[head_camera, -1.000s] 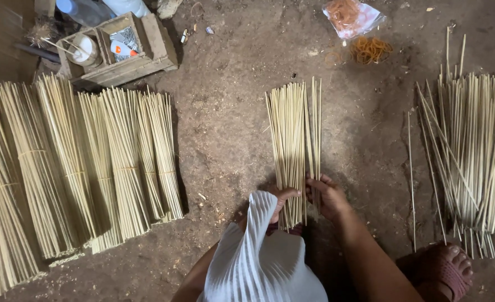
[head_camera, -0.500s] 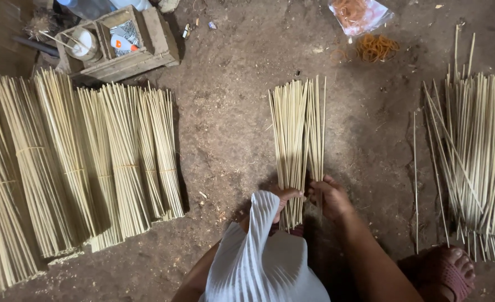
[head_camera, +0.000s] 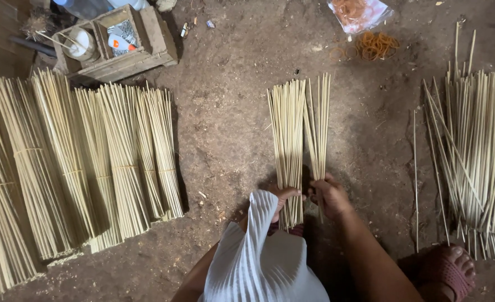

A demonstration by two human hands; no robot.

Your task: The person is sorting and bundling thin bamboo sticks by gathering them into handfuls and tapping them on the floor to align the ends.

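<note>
Head view: hands (head_camera: 309,196) over packed dirt floor (head_camera: 230,128)

On the dirt floor (head_camera: 225,128), tied stick bundles (head_camera: 85,168) lie at the left with a wooden crate (head_camera: 116,45) behind them, a loose stick pile (head_camera: 482,156) lies at the right, rubber bands (head_camera: 373,45) lie far behind, and two small stick bunches (head_camera: 297,128) lie between, before both hands.

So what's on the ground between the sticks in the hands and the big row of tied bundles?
Mostly bare dirt floor, seen from the head camera. Only tiny scraps lie between the held sticks and the tied bundles.
</note>
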